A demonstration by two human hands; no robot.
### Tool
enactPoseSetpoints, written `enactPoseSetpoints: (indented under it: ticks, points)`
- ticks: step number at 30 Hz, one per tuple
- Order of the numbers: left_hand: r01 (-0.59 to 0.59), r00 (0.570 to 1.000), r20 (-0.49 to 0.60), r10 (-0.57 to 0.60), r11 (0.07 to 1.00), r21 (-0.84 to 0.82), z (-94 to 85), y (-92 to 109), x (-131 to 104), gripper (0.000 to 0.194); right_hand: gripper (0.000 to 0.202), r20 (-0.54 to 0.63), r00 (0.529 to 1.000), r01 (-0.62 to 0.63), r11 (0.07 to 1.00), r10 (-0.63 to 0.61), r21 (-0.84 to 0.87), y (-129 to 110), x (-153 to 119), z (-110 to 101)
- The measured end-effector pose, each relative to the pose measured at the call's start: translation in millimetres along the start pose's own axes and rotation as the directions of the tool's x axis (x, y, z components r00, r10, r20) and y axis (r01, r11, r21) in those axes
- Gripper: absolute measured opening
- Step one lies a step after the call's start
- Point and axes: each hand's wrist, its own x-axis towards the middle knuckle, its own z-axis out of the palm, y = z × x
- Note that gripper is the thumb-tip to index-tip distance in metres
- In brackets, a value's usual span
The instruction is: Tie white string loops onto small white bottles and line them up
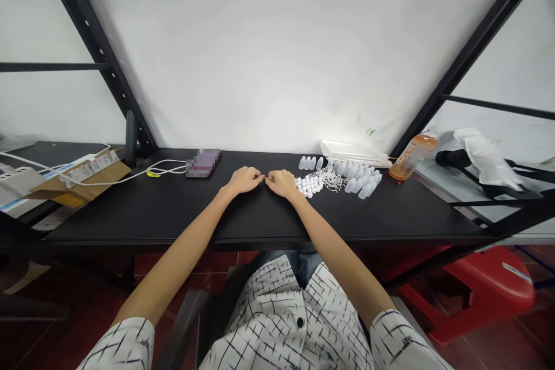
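My left hand [245,180] rests palm down on the black table, its fingers curled in and the thumb side turned toward the other hand. Beside it, my right hand [281,182] lies the same way, the two hands almost meeting. I see nothing held in either one, though the palms are hidden. Just right of my right hand is a cluster of small white caps [309,184]. A tangle of thin white cords [332,178] adjoins them. Further right lie several small translucent plastic bottles [359,175] in rows, with a few more bottles [307,163] behind the caps.
A stack of white bags or sheets [356,153] lies by the wall. An orange drink bottle [413,156] stands at the right. On the left are a phone [203,163], a white cable [130,178] and a cardboard box [82,179]. A red stool [489,289] sits below right.
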Motion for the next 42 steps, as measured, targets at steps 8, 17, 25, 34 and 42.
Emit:
enactPoseSetpoints:
  ticks: [8, 17, 25, 34, 42]
  points:
    - [-0.031, 0.999, 0.015, 0.031, 1.000, -0.002, -2.5, 0, -1, 0.037, 0.031, -0.008, 1.000, -0.018, 1.000, 0.018, 0.009, 9, 5, 0]
    - [-0.028, 1.000, 0.012, 0.029, 1.000, -0.009, -3.4, 0, -2, 0.037, 0.031, -0.039, 0.999, -0.037, 0.999, 0.038, 0.022, 22, 9, 0]
    - [-0.021, 1.000, 0.013, 0.021, 1.000, -0.015, -4.0, 0, -2, 0.038, 0.030, -0.053, 0.996, -0.066, 0.997, 0.067, 0.030, 27, 13, 1]
    - [-0.011, 1.000, -0.001, 0.011, 0.998, -0.059, -3.5, 0, -2, 0.036, 0.031, -0.063, 0.993, -0.095, 0.995, 0.097, 0.023, 32, 16, 2]
    - [-0.015, 0.995, -0.099, -0.011, 0.967, -0.256, -4.9, -1, 9, 0.035, 0.035, -0.123, 0.990, -0.060, 0.997, 0.066, 0.052, 22, 12, -12]
